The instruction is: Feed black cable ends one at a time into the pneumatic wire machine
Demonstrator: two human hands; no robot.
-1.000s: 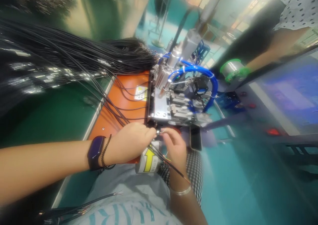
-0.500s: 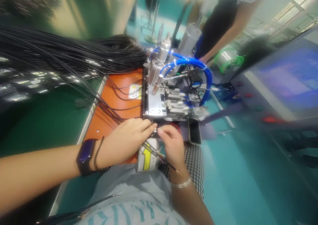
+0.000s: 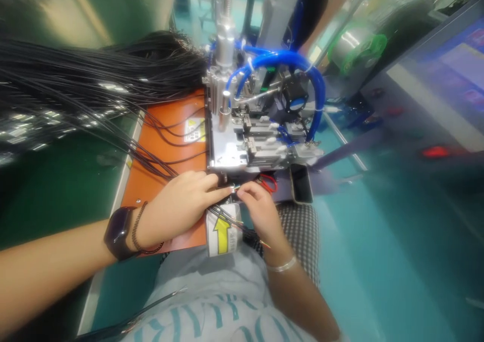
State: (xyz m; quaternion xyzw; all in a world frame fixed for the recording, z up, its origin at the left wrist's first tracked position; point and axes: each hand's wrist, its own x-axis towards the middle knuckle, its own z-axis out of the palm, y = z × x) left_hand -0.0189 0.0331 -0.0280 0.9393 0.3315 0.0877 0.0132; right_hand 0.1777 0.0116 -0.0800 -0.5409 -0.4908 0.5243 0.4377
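My left hand (image 3: 181,206), with a dark band on its wrist, lies over black cables (image 3: 159,165) at the near edge of the machine, its index finger stretched toward a small metal part. What its other fingers hold is hidden. Opposite it, my right hand (image 3: 260,206) pinches at the thin wire ends beside that fingertip; the tips are too small to make out. Under both hands, cables with stripped coloured ends (image 3: 234,221) cross a white label with a yellow arrow (image 3: 222,235). The metal fixture (image 3: 227,148) stands just beyond my fingers.
A thick black cable bundle (image 3: 151,75) runs across the orange plate (image 3: 166,123). Blue hoses (image 3: 319,90) arch over the machine. A phone (image 3: 301,183) lies at right, near a red loop (image 3: 269,183). Behind are a green spool (image 3: 357,50) and part of another person's arm (image 3: 325,17).
The camera view has shifted, bringing the machine closer. My left index finger is now stretched out further, and my right hand stays by the wire ends, with the red loop more visible.
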